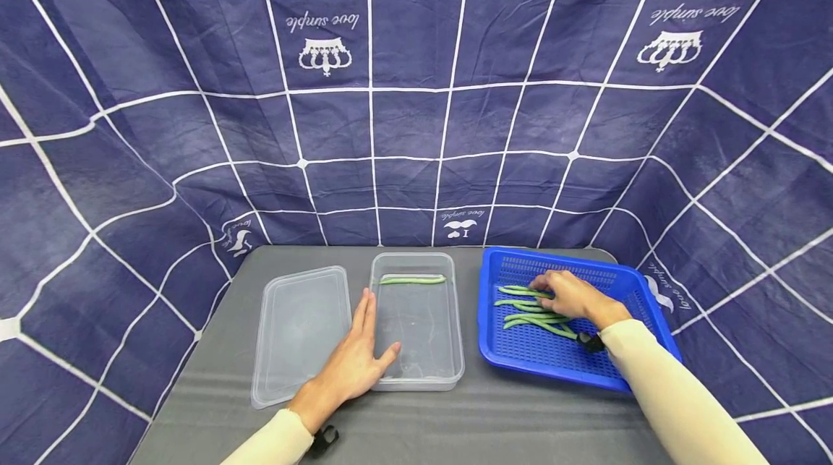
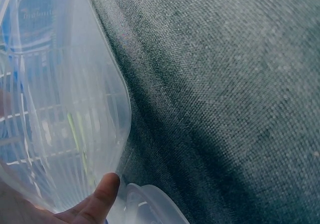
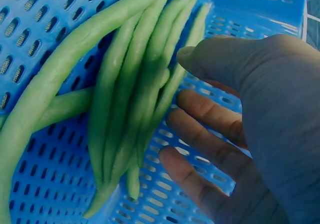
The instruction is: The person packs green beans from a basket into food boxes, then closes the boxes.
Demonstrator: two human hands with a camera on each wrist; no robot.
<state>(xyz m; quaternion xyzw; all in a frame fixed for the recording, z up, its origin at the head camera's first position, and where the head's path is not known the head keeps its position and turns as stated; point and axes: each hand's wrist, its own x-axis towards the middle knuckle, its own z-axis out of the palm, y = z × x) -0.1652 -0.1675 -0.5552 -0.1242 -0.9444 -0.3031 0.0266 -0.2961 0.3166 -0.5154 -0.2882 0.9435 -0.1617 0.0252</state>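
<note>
Right grip (image 1: pixel 567 294) parted, empty, beside beans (image 1: pixel 526 319) in blue basket (image 1: pixel 549 373); left grip (image 1: pixel 354 362) straight-fingered, empty, against clear container (image 1: pixel 421 331) beside lid (image 1: pixel 301 327)

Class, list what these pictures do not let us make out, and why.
Head view: how many long green beans the perforated blue plastic basket holds; the right hand covers some.
Head view: part of the left rim of the clear rectangular plastic container, behind the left hand.
Left wrist view: the outline of the single bean inside it, blurred by its wall.
Right wrist view: some bean ends, cut off by the edge.
</note>
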